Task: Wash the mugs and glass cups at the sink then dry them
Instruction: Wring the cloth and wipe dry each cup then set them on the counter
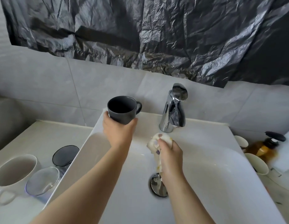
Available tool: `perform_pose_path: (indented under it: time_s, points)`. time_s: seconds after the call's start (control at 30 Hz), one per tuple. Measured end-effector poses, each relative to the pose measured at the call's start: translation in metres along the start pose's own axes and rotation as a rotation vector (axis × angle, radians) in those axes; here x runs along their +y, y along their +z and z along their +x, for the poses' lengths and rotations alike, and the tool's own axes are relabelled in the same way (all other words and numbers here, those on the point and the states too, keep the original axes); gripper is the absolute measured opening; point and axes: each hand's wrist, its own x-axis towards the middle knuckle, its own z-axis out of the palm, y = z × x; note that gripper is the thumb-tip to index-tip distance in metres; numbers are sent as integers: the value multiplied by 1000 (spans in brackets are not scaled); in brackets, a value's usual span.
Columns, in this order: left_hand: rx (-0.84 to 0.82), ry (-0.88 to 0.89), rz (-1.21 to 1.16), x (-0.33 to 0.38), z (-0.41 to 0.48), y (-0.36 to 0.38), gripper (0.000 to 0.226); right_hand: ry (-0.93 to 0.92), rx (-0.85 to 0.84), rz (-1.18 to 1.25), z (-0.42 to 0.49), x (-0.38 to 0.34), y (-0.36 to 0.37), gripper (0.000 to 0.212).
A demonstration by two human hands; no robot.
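Note:
My left hand (118,132) grips a dark grey mug (122,109) from below, upright, above the back left rim of the white sink (213,183). My right hand (170,157) holds a wet patterned cloth (158,141) bunched up under the chrome tap (173,110), over the basin. On the counter to the left stand a white mug (15,172), a clear glass cup (42,181) and a smoky dark glass (65,155).
The chrome drain (157,185) lies in the basin below my right wrist. At the right stand two white cups (257,164) and an amber pump bottle (266,145). Black plastic sheeting (156,33) covers the wall above the grey tiles.

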Motion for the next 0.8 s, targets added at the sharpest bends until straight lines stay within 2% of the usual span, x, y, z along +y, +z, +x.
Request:
perform_pose_path:
  time_s: [0.1,0.3,0.43,0.53,0.67,0.73,0.8]
  points:
    - [-30,17,-19,-1,6,1,61,19,10,21,-1,1,-1,16]
    - [-54,85,-18,2,4,-12,60,16,30,104,-9,6,-4,18]
    - [-247,127,-99,0,-14,-32,61,4,51,145,-14,8,-15,12]
    - [-435,1,-163,2,-33,-48,74,-24,91,142,-12,10,-28,11]
    - [-727,-264,-171,-1,-45,-65,91,-35,118,183,-12,25,-37,14]
    - [-796,-444,-164,2,-48,-69,86,-10,119,188,-12,29,-40,14]
    - [-829,-635,-164,7,-46,-69,69,8,122,183,-11,30,-43,13]
